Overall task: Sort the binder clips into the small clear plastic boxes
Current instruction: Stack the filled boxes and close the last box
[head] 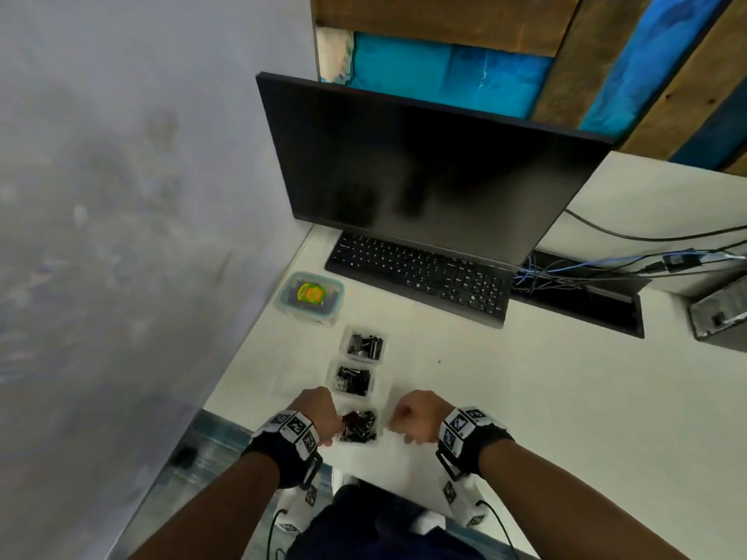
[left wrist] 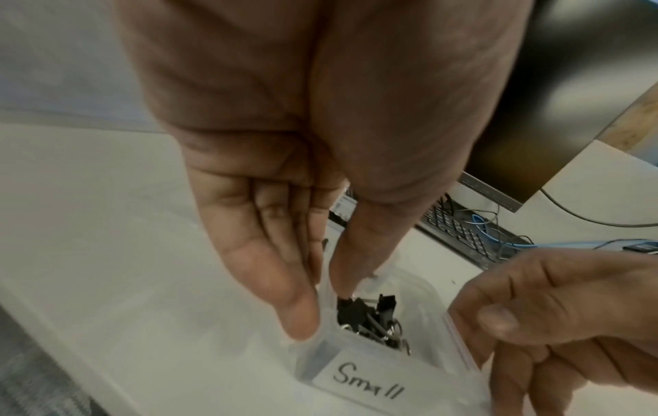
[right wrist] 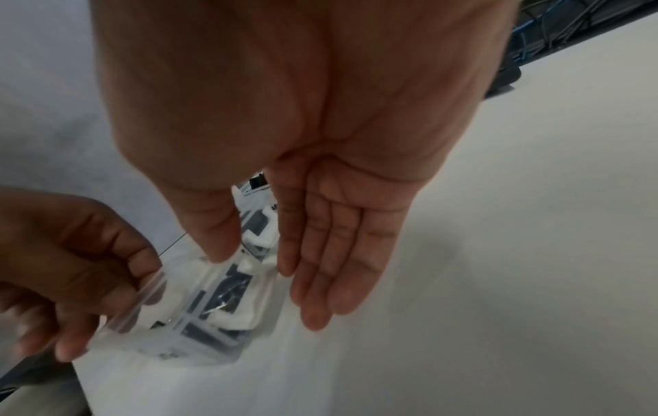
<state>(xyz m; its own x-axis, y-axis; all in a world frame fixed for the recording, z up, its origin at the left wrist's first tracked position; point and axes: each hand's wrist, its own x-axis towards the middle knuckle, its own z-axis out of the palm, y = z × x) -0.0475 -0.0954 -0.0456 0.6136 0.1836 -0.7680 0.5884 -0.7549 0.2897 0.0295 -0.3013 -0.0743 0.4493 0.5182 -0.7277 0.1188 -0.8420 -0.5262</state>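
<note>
Three small clear boxes stand in a row on the white table, each holding black binder clips. The nearest box (head: 380, 426) carries a label reading "Small" (left wrist: 370, 380), and small clips (left wrist: 359, 312) lie inside it. My left hand (head: 333, 426) pinches this box's left wall (left wrist: 322, 306), thumb inside and fingers outside. My right hand (head: 398, 428) hovers by the box's right side (right wrist: 252, 259), fingers loose and holding nothing. The middle box (head: 374, 381) and far box (head: 382, 345) stand beyond.
A black keyboard (head: 420, 272) and dark monitor (head: 424, 167) stand behind the boxes. A lidded clear container (head: 309, 297) with a yellow-green item sits at the back left. Cables (head: 586, 272) fill a tray at right. The table's left edge is close to the boxes.
</note>
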